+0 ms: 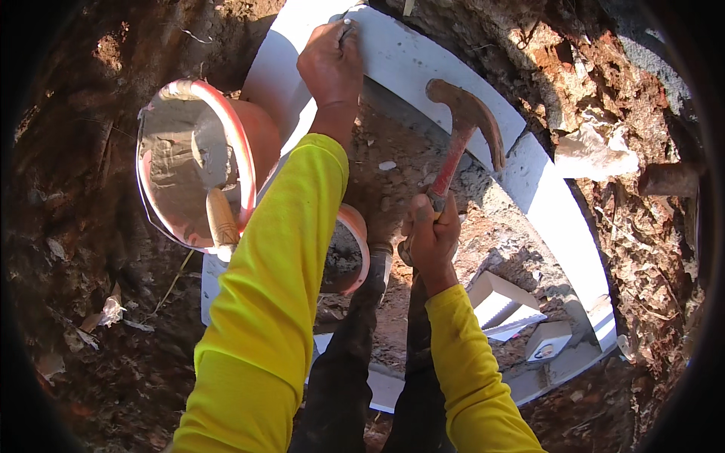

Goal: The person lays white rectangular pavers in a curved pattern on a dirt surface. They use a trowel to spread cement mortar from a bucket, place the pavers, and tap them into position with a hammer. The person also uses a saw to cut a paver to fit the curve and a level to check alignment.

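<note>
My left hand (331, 64) pinches a small nail (347, 25) at the top edge of the white frame (408, 57). My right hand (432, 234) grips a claw hammer (453, 158) by its red handle, its head raised below and right of my left hand. Left of my left forearm is a pink bucket (258, 140) with grey mortar inside and a wooden-handled tool (222, 219) in it. A second pink bucket (355, 275) with grey contents sits between my arms, partly hidden by my left sleeve.
The white pieces form a frame around a dirt floor (385, 136). Loose white offcuts (506, 309) lie at the lower right inside it. Rough soil (91, 287) surrounds the frame, with crumpled pale litter (596, 151) and a brown pipe-like piece (664, 180) at the right. My legs stand inside the frame.
</note>
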